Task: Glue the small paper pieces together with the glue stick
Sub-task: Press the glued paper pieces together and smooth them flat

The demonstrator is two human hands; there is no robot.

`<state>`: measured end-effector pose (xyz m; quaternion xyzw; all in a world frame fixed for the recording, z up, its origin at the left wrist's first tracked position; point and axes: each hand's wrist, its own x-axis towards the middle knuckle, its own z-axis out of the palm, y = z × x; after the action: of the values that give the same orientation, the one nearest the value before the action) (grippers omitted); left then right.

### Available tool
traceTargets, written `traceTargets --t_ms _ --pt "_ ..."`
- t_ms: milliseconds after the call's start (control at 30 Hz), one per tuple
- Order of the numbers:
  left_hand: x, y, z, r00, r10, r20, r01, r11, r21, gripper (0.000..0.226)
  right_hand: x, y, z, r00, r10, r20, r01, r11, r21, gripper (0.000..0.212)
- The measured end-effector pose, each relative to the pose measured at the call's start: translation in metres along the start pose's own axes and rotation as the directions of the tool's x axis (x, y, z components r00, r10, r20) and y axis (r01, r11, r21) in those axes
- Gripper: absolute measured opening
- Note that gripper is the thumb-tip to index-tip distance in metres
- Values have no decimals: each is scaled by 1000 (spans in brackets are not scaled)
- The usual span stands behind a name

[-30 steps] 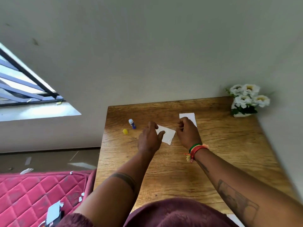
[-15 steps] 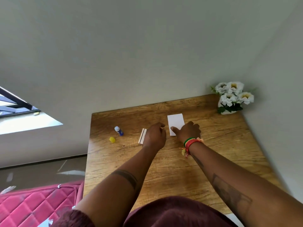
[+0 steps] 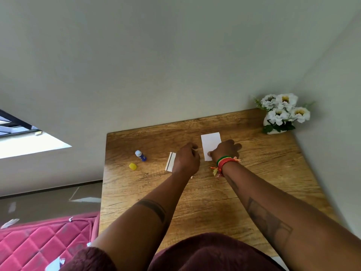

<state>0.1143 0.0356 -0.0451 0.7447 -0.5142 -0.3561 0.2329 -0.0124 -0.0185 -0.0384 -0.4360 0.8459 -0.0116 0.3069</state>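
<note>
I see my right hand (image 3: 224,151) flat on the white paper piece (image 3: 210,142) mid-frame, holding nothing; my left hand (image 3: 186,160) covers another paper piece (image 3: 170,163), grip unclear.

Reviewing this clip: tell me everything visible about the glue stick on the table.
The glue stick is a small tube with a blue body and a pale whitish top, looking like plastic. It lies tilted on the wooden table near the left edge, its pale end pointing away from the person. Its cap is off: a small yellow cap sits apart from it, slightly nearer the person. Neither hand touches it; the left hand is further right, over the paper.
</note>
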Motion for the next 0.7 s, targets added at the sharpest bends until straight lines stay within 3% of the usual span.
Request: traceTargets --t_ms 267,433,533,600,700 --pt "-4 6 1 999 35 1 -35 999 -4 27 10 5 -3 999 -27 34 26 1000 10 90" --pt "-3 3 -2 999 31 -20 -31 999 -24 26 10 5 -2 994 -78 80 80 997 -19 50" --pt "0 2 -8 998 25 -56 -27 999 -44 23 10 4 -4 992 -83 98 67 984 164 37" --pt "6 2 -14 997 3 -82 -8 998 -61 21 9 2 -11 974 -168 155 115 946 302 35" --pt "12 5 -27 988 -71 -137 54 991 -123 23 -4 -2 -28 877 -369 308 249 897 366 30"
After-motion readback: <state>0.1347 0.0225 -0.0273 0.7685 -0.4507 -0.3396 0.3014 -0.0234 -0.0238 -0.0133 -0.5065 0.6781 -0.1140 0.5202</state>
